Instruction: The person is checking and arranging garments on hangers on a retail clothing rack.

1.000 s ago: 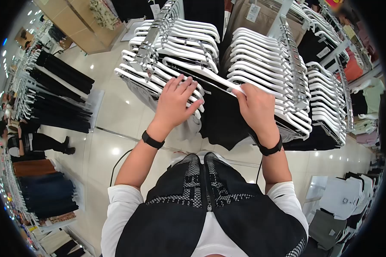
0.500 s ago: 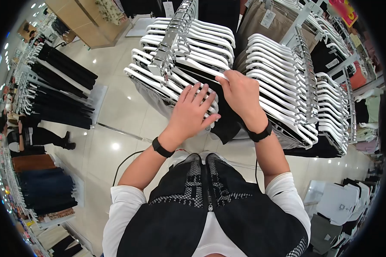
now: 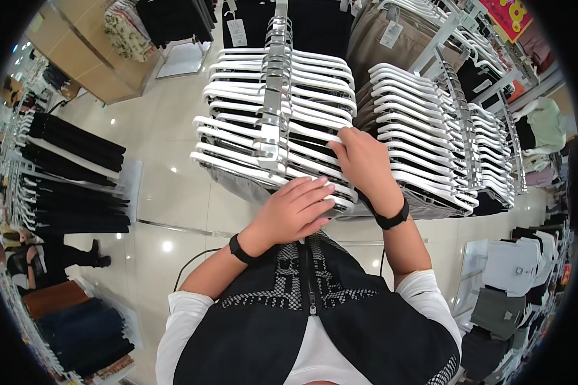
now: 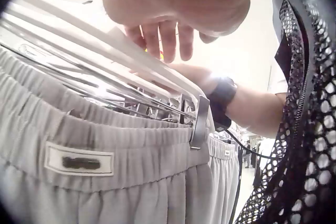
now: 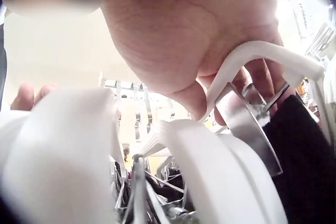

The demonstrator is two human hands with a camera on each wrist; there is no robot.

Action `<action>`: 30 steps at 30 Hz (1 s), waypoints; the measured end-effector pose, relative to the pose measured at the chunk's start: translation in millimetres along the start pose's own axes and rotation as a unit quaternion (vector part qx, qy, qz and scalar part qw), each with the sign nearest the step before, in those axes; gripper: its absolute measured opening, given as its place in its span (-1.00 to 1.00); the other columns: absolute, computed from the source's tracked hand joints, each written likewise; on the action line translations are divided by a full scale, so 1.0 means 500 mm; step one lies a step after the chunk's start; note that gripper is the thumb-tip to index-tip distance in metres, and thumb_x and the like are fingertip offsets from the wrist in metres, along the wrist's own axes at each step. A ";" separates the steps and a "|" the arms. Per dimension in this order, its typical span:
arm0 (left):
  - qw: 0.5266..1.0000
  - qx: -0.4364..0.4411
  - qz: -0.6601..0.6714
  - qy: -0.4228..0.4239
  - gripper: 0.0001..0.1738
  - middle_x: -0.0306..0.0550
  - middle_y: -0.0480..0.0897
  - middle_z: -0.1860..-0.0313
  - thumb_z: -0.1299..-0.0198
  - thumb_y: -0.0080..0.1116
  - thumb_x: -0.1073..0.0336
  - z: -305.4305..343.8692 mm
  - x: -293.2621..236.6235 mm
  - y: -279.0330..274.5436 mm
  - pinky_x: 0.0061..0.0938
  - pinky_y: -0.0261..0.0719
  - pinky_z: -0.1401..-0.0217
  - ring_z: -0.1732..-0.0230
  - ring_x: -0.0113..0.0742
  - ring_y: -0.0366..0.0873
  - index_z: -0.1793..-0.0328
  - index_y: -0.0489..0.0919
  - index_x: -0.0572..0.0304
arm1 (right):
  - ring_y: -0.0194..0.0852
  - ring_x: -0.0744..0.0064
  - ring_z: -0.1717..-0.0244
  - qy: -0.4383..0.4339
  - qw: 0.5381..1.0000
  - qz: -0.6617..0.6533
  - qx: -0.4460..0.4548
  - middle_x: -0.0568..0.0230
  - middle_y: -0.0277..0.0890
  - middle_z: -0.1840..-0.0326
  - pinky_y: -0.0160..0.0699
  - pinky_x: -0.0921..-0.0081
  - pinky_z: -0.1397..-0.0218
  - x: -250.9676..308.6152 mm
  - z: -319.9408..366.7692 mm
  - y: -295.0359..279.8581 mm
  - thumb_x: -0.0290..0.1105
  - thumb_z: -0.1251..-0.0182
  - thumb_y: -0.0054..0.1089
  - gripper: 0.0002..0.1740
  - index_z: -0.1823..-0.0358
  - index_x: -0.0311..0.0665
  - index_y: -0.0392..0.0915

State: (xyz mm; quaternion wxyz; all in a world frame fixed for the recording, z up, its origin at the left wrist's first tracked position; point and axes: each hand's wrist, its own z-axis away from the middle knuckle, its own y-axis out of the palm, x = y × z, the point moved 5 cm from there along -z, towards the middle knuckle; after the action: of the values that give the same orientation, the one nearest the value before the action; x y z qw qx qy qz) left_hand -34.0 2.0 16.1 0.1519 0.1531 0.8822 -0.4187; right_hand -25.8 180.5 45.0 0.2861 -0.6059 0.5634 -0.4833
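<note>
My left hand (image 3: 311, 199) lies flat with straight fingers on the nearest white hangers (image 3: 302, 170) of a full rack. From the left wrist view those fingers (image 4: 163, 35) reach over the hanger tops, above grey trousers (image 4: 105, 192) clipped below. My right hand (image 3: 343, 140) is curled round the end of one white hanger (image 5: 252, 56) in the row, next to its metal clip (image 5: 247, 124) and a black garment (image 5: 302, 155). A chrome rail (image 3: 273, 90) runs down the middle of the rack.
A second rack of white hangers (image 3: 424, 147) stands close on the right, with more beyond it. Dark trousers hang on a rack (image 3: 70, 173) across the shiny tiled aisle (image 3: 173, 160) on the left. Folded shirts (image 3: 507, 276) sit at the lower right.
My right hand has carried the hanger with the black garment leftward into the row on the near rack. My left hand has slid to the closest hangers.
</note>
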 end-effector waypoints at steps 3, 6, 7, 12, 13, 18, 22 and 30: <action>0.998 -0.056 0.011 0.034 -0.78 -0.21 0.70 0.00 -0.19 0.21 0.29 0.045 0.036 -0.043 -0.19 0.51 -0.20 -0.11 -0.15 0.63 0.05 0.66 0.10 | 0.57 0.08 0.17 0.022 0.998 -0.035 -0.052 0.11 0.54 0.29 0.52 0.22 0.16 0.013 0.008 -0.017 -0.37 -0.26 0.30 -0.77 0.14 -0.31 0.51; 0.992 -0.118 -0.026 0.022 -0.83 -0.23 0.72 0.15 -0.20 0.15 0.27 0.097 0.073 -0.105 -0.20 0.52 -0.11 0.06 -0.18 0.64 0.13 0.67 0.07 | 0.49 0.01 0.08 0.009 0.991 -0.052 -0.121 0.07 0.55 0.16 0.47 0.18 0.04 0.037 0.031 -0.049 -0.51 -0.18 0.32 -0.68 0.03 -0.34 0.50; 0.989 -0.135 -0.057 0.013 -0.83 -0.23 0.72 0.20 -0.21 0.12 0.26 0.103 0.083 -0.136 -0.20 0.52 -0.08 0.11 -0.18 0.64 0.16 0.67 0.06 | 0.48 -0.01 0.08 0.004 0.987 -0.051 -0.154 0.07 0.55 0.14 0.46 0.17 0.03 0.046 0.044 -0.058 -0.53 -0.17 0.31 -0.67 0.03 -0.34 0.49; 0.977 -0.113 -0.137 -0.122 -0.70 -0.11 0.66 -0.04 -0.14 0.23 0.26 0.073 0.177 -0.251 -0.11 0.40 -0.27 -0.10 -0.05 0.55 -0.01 0.65 0.14 | 0.49 0.01 0.11 0.090 0.983 -0.109 -0.117 0.09 0.58 0.17 0.46 0.22 0.00 0.066 0.107 -0.040 -0.55 -0.16 0.31 -0.71 0.07 -0.33 0.55; 0.976 -0.074 -0.147 -0.140 -0.65 -0.10 0.64 -0.09 -0.15 0.25 0.23 0.057 0.194 -0.257 -0.09 0.37 -0.30 -0.14 -0.02 0.52 -0.06 0.64 0.14 | 0.49 0.02 0.11 0.085 0.987 -0.095 -0.102 0.10 0.58 0.16 0.46 0.22 0.01 0.074 0.113 -0.032 -0.54 -0.15 0.32 -0.72 0.08 -0.32 0.56; 0.970 0.038 -0.182 -0.159 -0.51 -0.09 0.57 -0.29 -0.13 0.32 0.21 0.054 0.221 -0.225 -0.05 0.32 -0.37 -0.34 0.03 0.40 -0.22 0.63 0.07 | 0.49 0.03 0.03 0.117 0.989 -0.053 -0.079 0.12 0.56 0.08 0.47 0.20 -0.03 0.111 0.123 0.000 -0.50 -0.13 0.33 -0.72 0.09 -0.30 0.58; 0.979 -0.015 -0.148 -0.142 -0.61 -0.08 0.65 -0.16 -0.14 0.30 0.27 0.066 0.240 -0.225 -0.07 0.35 -0.35 -0.23 0.05 0.51 -0.12 0.66 0.15 | 0.51 -0.01 0.00 0.129 0.986 -0.051 -0.098 0.10 0.56 0.04 0.49 0.19 -0.07 0.118 0.131 -0.012 -0.46 -0.16 0.34 -0.72 0.08 -0.29 0.58; 0.981 -0.103 0.139 0.084 -0.86 -0.30 0.67 0.39 -0.23 0.13 0.24 0.124 0.111 -0.249 -0.28 0.50 -0.04 0.33 -0.35 0.67 0.39 0.53 -0.01 | 0.47 -0.03 -0.04 0.172 0.975 0.001 -0.142 0.04 0.52 0.00 0.45 0.14 -0.14 0.095 0.183 -0.045 -0.42 -0.21 0.31 -0.57 -0.12 -0.32 0.52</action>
State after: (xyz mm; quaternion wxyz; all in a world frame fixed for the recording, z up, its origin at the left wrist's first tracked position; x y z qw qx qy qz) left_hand -125.0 -113.8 43.2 0.1490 0.2918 0.9006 -0.2857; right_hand 61.8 121.5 43.8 0.0967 -0.5479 0.6674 -0.4949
